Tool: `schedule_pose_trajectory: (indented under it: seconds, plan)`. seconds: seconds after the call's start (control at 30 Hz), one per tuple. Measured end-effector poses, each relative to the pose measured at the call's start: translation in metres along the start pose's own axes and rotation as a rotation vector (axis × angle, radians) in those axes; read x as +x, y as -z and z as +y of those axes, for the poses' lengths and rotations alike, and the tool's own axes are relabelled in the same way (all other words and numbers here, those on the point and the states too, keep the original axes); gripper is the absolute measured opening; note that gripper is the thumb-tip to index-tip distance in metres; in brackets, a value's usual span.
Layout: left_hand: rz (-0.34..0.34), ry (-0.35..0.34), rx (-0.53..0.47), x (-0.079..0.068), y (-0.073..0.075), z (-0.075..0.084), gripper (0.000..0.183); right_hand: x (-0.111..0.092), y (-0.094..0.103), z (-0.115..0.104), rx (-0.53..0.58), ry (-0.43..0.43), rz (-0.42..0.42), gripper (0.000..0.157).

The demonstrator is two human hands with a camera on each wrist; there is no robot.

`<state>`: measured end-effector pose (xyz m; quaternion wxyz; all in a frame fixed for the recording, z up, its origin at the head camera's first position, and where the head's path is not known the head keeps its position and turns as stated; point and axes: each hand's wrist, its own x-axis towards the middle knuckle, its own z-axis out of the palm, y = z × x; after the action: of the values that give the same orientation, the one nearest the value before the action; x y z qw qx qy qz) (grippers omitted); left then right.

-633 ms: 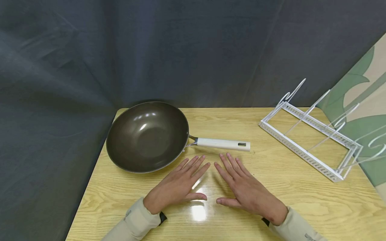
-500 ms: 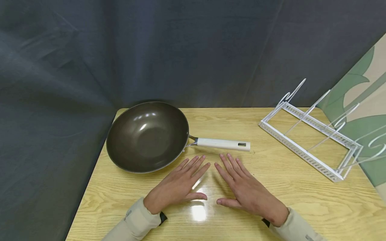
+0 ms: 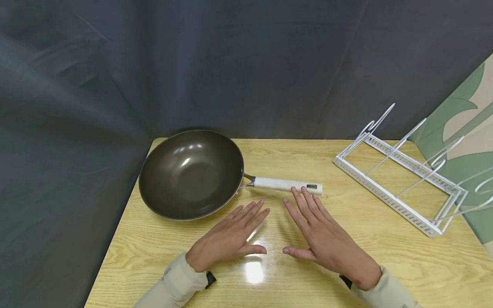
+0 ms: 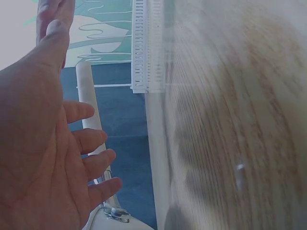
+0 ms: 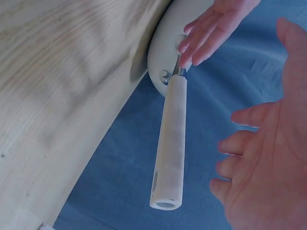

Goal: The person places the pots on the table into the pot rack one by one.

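A dark-coated wok [image 3: 192, 175] rests on the wooden table at the left in the head view, its white handle [image 3: 279, 184] pointing right. My left hand [image 3: 231, 235] hovers palm down over the table, just below the wok's rim, fingers straight and holding nothing. Opposite it, my right hand [image 3: 323, 235] is spread with nothing in it; its fingertips overlap the end of the handle in the head view. In the right wrist view the handle [image 5: 170, 143] runs toward the wok's pale outside, with a visible gap to the right fingers [image 5: 235, 143].
A white metal rack [image 3: 389, 192] with upright wire dividers stands on the right of the table [image 3: 277, 154]. Dark cloth [image 3: 246, 68] hangs behind and along the left side. A green and beige patterned panel [image 3: 466, 124] lies beyond the rack.
My right hand has moved a little forward and to the right, toward the handle's end. The left hand stays nearly in place, and the head view has shifted slightly.
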<state>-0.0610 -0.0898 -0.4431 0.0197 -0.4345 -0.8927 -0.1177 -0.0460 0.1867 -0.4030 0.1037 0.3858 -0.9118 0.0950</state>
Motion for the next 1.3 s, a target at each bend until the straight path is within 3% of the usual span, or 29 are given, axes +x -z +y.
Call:
schedule_pose_trajectory:
  seconds: [0.53,1.0,1.3]
  plan:
    - [-0.045,0.034,-0.12,0.009,-0.004,-0.006,0.081,0.006,0.008,0.015,-0.056,-0.054,0.028,0.094]
    - [-0.06,0.02,-0.358,0.029,-0.015,-0.015,0.074,0.015,0.014,0.04,-0.111,-0.138,0.049,0.083]
    - [-0.038,0.091,-0.463,0.037,-0.016,-0.016,0.071,0.021,0.014,0.047,-0.127,-0.137,0.047,0.086]
